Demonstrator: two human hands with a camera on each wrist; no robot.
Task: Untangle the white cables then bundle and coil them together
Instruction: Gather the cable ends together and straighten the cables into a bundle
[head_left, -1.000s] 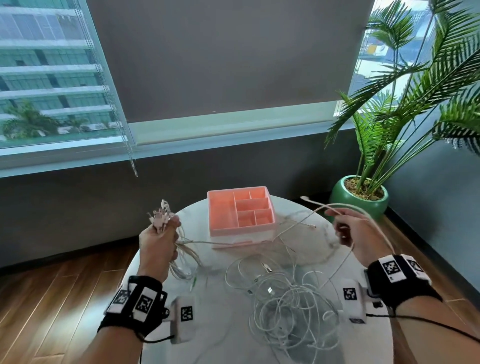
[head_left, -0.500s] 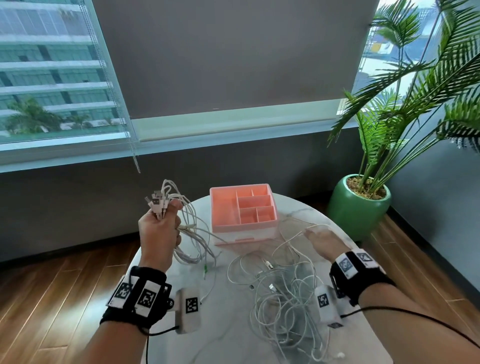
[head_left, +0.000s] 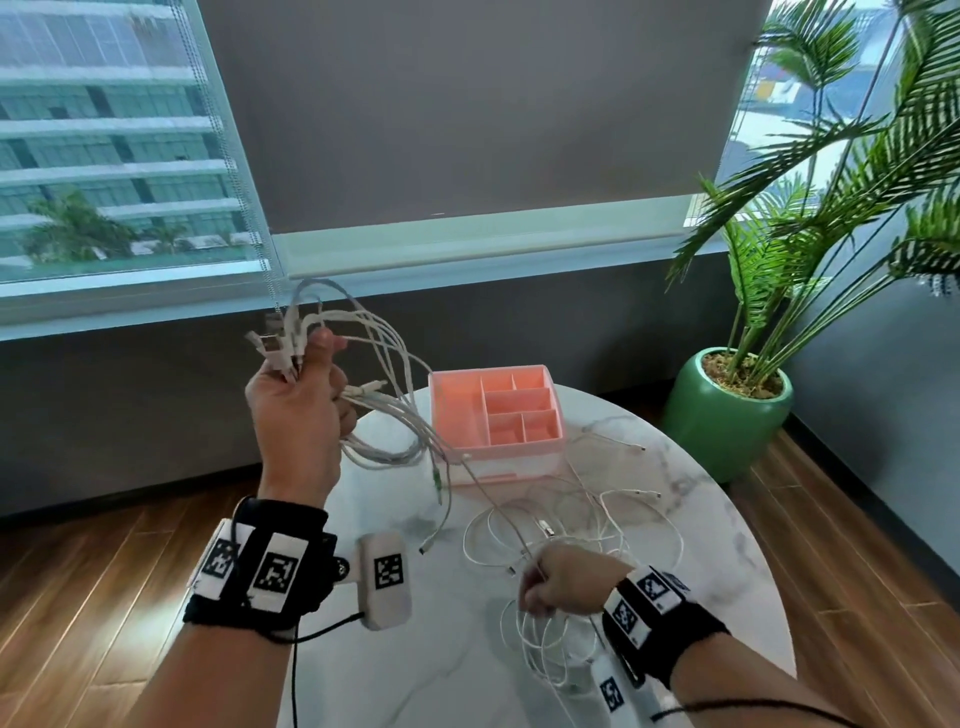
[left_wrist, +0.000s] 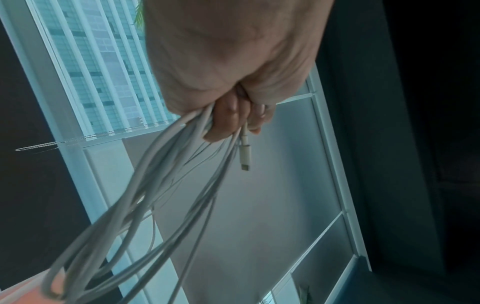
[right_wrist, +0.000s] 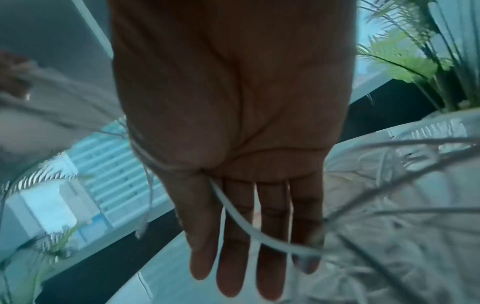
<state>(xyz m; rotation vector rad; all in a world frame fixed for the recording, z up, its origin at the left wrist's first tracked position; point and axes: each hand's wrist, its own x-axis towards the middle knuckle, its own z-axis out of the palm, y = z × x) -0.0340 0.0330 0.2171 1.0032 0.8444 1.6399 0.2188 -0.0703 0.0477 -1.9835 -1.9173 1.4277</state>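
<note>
Round marble counter (head_left: 701, 519) by a window: the left hand has lifted its gathered white cables higher while the right hand has dropped to the loose tangle.

Left hand (head_left: 296, 415), centre left of frame, is fisted round a bunch of cable ends (head_left: 280, 345), loops trailing toward the pink organiser tray (head_left: 498, 452). Right hand (head_left: 566, 584), lower centre, was raised a second ago; now its fingers (right_wrist: 233, 236) lie straight with one strand across them. Loose tangle (head_left: 566, 525) rests on the counter, so sorting looks unfinished.
</note>
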